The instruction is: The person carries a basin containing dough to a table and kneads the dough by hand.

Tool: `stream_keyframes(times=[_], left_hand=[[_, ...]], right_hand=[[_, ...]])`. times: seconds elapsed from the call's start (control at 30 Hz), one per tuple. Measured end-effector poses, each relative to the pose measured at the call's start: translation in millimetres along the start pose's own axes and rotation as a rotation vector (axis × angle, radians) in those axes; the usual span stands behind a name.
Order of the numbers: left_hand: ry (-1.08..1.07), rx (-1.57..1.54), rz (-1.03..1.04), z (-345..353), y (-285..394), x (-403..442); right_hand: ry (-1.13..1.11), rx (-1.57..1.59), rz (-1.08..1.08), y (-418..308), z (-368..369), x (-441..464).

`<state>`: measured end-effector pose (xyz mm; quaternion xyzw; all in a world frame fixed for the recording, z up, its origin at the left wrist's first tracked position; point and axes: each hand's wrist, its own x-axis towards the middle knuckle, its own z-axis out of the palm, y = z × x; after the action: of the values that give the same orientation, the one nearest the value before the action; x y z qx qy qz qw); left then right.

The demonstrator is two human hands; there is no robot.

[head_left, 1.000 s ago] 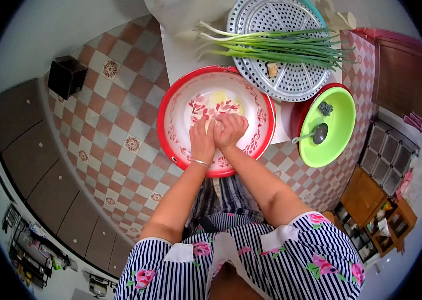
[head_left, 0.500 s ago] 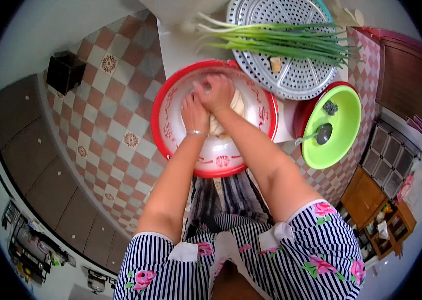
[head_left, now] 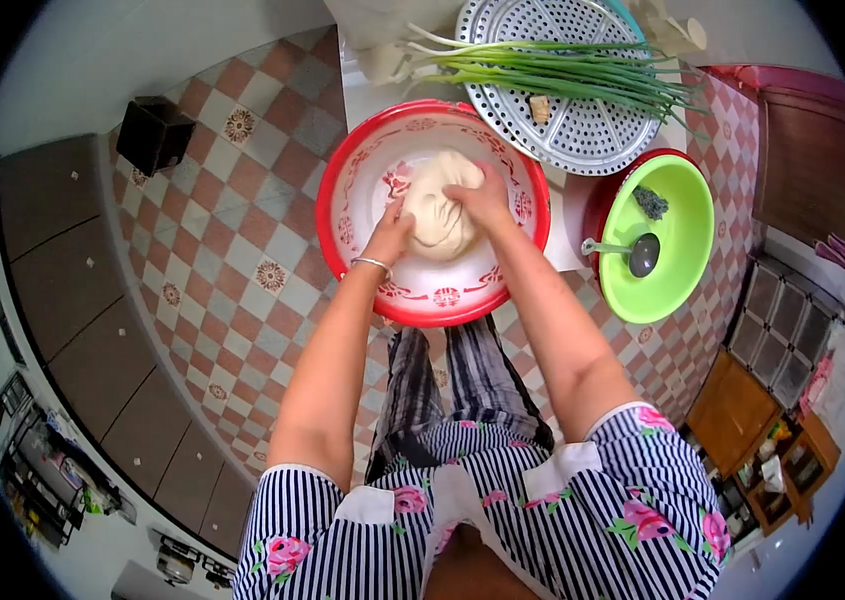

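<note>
A large lump of pale dough [head_left: 440,215] lies in a red-rimmed white enamel basin [head_left: 343,150] with red patterns inside. My left hand [head_left: 392,232], with a bracelet at the wrist, holds the dough's left side. Around its right side curls my right hand [head_left: 485,200], the thumb pressed on top and the other fingers partly hidden behind it. Creases run across the dough's surface between the two hands.
Behind the basin, a perforated metal steamer tray [head_left: 583,140] bears green onions [head_left: 563,75] and a small tan piece [head_left: 540,108]. To the right, a green basin [head_left: 633,300] contains a ladle [head_left: 645,255] and a scouring pad [head_left: 651,203]. A black bin [head_left: 155,137] stands on the tiled floor.
My hands were together on the dough's upper left, pressing down. Now they are apart, one on each side of it, and the dough shows as a rounded lump. The view has shifted slightly.
</note>
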<state>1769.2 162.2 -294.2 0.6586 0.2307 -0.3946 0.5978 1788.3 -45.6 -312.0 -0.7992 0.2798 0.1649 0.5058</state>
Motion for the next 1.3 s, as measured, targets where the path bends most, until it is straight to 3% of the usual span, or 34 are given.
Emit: stream_keyframes(times=[0.17,0.2,0.23,0.27,0.3,0.4,0.43,0.47,0.53,0.63,0.77,1.0,1.13,1.17,1.3], left_hand=[[-0.08,-0.066,0.079,-5.5,72.9,-23.9],[-0.157,-0.077,0.109,-8.6,82.1,-21.1],[-0.294,0.206,0.395,-11.5,68.6,-5.1],[-0.197,0.32,0.485,-10.2,46.2,0.8],[-0.102,0.436,0.568,-0.9,33.9,-12.8],[-0.008,0.602,0.72,22.6,30.1,-68.6],[0.05,0.63,0.749,30.0,24.5,-82.1],[0.115,0.685,0.752,38.7,19.6,-92.0],[0.246,0.746,0.793,49.6,0.4,-94.1],[0.345,0.812,0.932,56.5,-26.5,-72.2],[0.464,0.803,0.955,48.2,-22.3,-33.1],[0.361,1.019,0.733,24.6,19.6,21.6],[0.317,1.043,0.685,13.0,29.2,44.5],[0.358,1.019,0.787,10.9,28.2,51.1],[0.189,1.07,0.503,9.7,51.0,50.0]], right_hand=[[-0.155,-0.368,-0.616,-64.5,-10.1,-39.9],[-0.215,-0.245,-0.593,-56.9,-8.6,-40.1],[-0.277,-0.12,-0.57,-48.8,-6.5,-39.2],[-0.342,0.004,-0.54,-38.7,-4.0,-41.2],[-0.404,0.278,-0.257,-44.8,-6.5,-53.0],[-0.362,0.827,0.193,-28.6,3.1,-56.1],[-0.129,0.626,0.222,-36.0,10.5,-67.5],[0.025,0.292,0.169,-35.8,20.7,-79.7],[0.177,-0.008,-0.117,-32.7,21.5,-105.7],[0.33,-0.077,-0.614,-12.6,24.1,-106.4],[0.459,-0.186,-0.705,-16.0,45.7,-67.6],[0.351,-0.38,-0.497,-35.5,60.2,-6.6],[0.372,-0.392,-0.382,-50.5,68.6,14.5],[0.377,-0.401,-0.357,-51.0,70.8,19.3],[0.357,-0.404,-0.231,-63.4,67.9,25.0]])
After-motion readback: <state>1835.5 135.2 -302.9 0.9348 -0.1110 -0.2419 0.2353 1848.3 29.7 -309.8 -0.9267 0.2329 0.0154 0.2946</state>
